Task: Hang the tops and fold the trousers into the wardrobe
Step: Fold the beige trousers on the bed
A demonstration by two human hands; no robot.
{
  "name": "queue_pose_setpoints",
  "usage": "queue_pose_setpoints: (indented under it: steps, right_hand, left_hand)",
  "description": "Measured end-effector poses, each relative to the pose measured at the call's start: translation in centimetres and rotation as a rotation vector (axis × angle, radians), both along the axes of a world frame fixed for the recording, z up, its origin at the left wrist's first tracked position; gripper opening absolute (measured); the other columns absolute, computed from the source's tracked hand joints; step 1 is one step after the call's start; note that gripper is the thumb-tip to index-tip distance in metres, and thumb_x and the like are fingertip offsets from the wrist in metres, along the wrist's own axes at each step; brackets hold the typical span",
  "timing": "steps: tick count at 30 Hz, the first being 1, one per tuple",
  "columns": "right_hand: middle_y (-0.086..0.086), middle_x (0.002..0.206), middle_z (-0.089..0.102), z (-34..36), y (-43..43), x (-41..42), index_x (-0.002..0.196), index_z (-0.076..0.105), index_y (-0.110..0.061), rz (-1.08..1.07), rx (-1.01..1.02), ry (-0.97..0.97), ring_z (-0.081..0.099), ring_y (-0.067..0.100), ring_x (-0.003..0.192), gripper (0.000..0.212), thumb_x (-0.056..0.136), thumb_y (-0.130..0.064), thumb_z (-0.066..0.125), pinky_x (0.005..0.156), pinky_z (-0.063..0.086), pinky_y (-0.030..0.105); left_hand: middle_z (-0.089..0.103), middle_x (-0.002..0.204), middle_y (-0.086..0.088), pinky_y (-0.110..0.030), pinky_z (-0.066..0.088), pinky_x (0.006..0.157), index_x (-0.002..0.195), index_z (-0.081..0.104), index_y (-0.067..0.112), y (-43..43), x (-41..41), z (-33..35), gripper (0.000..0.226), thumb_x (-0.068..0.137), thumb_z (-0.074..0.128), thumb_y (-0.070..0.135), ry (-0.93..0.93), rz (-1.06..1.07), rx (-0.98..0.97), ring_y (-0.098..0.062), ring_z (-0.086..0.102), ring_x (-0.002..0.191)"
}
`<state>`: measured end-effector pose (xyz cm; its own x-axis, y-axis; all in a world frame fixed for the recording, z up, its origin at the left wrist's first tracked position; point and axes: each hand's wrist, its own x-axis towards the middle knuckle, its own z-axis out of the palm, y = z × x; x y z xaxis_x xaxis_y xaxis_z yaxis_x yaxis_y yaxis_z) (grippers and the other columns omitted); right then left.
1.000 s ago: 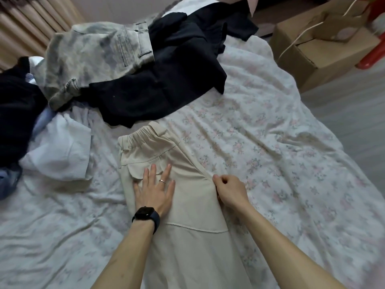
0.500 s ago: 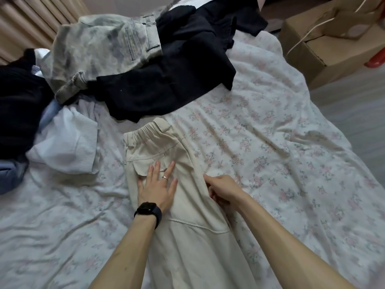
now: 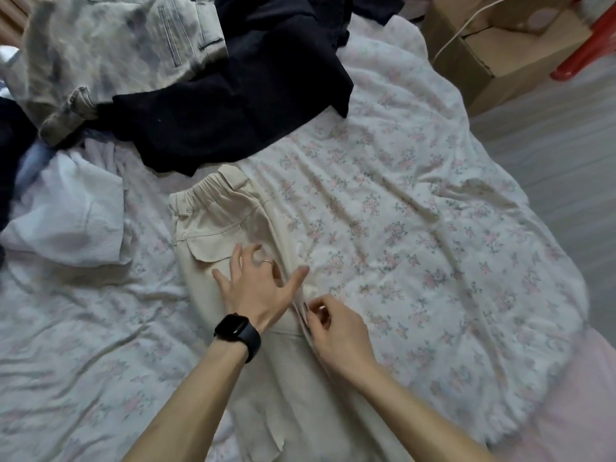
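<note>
My left hand point(image 3: 256, 288) spreads released fingers over the cream, elastic-waisted fabric trousers point(image 3: 213, 225) lying on the floral-sheeted bed point(image 3: 416, 228). My right hand point(image 3: 336, 331) pinches their side edge.

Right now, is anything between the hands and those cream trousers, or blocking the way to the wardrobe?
Nothing visible does. The left hand is spread over the trousers, and the right hand pinches their side edge. The wardrobe is out of view, so that path cannot be judged.
</note>
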<state>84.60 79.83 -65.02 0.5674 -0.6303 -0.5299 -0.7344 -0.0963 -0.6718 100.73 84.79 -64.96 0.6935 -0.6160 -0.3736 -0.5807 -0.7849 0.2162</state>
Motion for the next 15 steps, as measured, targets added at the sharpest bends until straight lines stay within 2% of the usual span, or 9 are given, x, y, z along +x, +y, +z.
queue_pose_setpoints:
  steps: [1,3,5,7,9,11,13,15]
  right_hand:
    - [-0.014,0.093,0.066,0.0,0.8,-0.4,0.105,0.065,-0.032,-0.010,-0.006,-0.036,0.059,0.006,0.085,0.013,0.095,-0.034,0.055,0.075,0.047,0.027]
    - [-0.012,0.097,0.067,0.1,1.9,-1.4,0.108,0.067,-0.028,-0.083,0.013,-0.058,0.059,0.007,0.089,0.016,0.095,-0.026,0.058,0.081,0.047,0.026]
    - [-0.015,0.092,0.068,0.3,2.5,-2.6,0.101,0.068,-0.030,-0.195,0.052,-0.055,0.060,0.003,0.085,0.013,0.092,-0.024,0.061,0.080,0.048,0.024]
    - [-0.018,0.085,0.068,0.4,2.5,-3.8,0.093,0.067,-0.035,-0.256,0.061,-0.043,0.061,-0.002,0.081,0.011,0.091,-0.024,0.063,0.076,0.046,0.020]
    - [-0.021,0.083,0.069,0.6,2.3,-4.6,0.093,0.069,-0.035,-0.261,0.065,-0.027,0.062,-0.003,0.081,0.012,0.092,-0.025,0.064,0.075,0.045,0.018]
    - [-0.022,0.089,0.069,1.1,2.5,-5.0,0.098,0.072,-0.035,-0.248,0.052,-0.043,0.062,-0.005,0.085,0.012,0.093,-0.027,0.064,0.076,0.046,0.016]
    - [-0.023,0.104,0.068,1.5,2.8,-4.7,0.108,0.073,-0.033,-0.265,0.031,-0.113,0.061,-0.009,0.093,0.017,0.095,-0.026,0.064,0.082,0.048,0.013]
    - [-0.026,0.116,0.061,1.9,2.4,-3.7,0.118,0.070,-0.032,-0.320,0.066,-0.173,0.059,-0.010,0.097,0.024,0.097,-0.023,0.061,0.085,0.045,0.007]
  left_hand:
    - [0.034,0.153,0.006,-0.070,0.013,0.110,0.090,0.068,0.026,-0.1,-0.9,0.0,0.075,0.083,0.026,0.088,0.020,-0.043,0.050,-0.022,0.014,0.150]
    - [0.037,0.151,0.008,-0.068,0.023,0.110,0.098,0.072,0.026,0.2,-1.7,-0.3,0.059,0.089,0.038,0.073,0.051,-0.032,0.096,-0.021,0.022,0.147]
    - [0.049,0.143,0.005,-0.056,0.034,0.109,0.090,0.072,0.025,0.9,-1.0,-0.6,0.037,0.088,0.056,0.058,0.219,0.158,-0.040,-0.021,0.041,0.137]
    - [0.063,0.131,-0.004,-0.049,0.040,0.108,0.079,0.064,0.028,1.7,-0.3,-0.5,0.023,0.078,0.069,0.051,0.513,0.389,-0.276,-0.024,0.056,0.125]
    - [0.065,0.130,-0.009,-0.049,0.037,0.113,0.081,0.063,0.033,2.0,-0.2,0.1,0.019,0.077,0.070,0.050,0.653,0.460,-0.369,-0.025,0.055,0.128]
    - [0.058,0.140,-0.006,-0.042,0.032,0.117,0.080,0.075,0.025,1.8,-0.3,0.5,0.022,0.086,0.074,0.046,0.673,0.443,-0.340,-0.019,0.049,0.135]
    - [0.056,0.140,-0.004,-0.035,0.033,0.115,0.073,0.080,0.018,1.2,-0.4,0.8,0.028,0.086,0.076,0.042,0.676,0.460,-0.353,-0.012,0.050,0.131]
    - [0.059,0.134,-0.004,-0.034,0.035,0.114,0.069,0.078,0.019,0.4,-0.5,1.4,0.031,0.082,0.079,0.046,0.669,0.446,-0.341,-0.009,0.050,0.130]
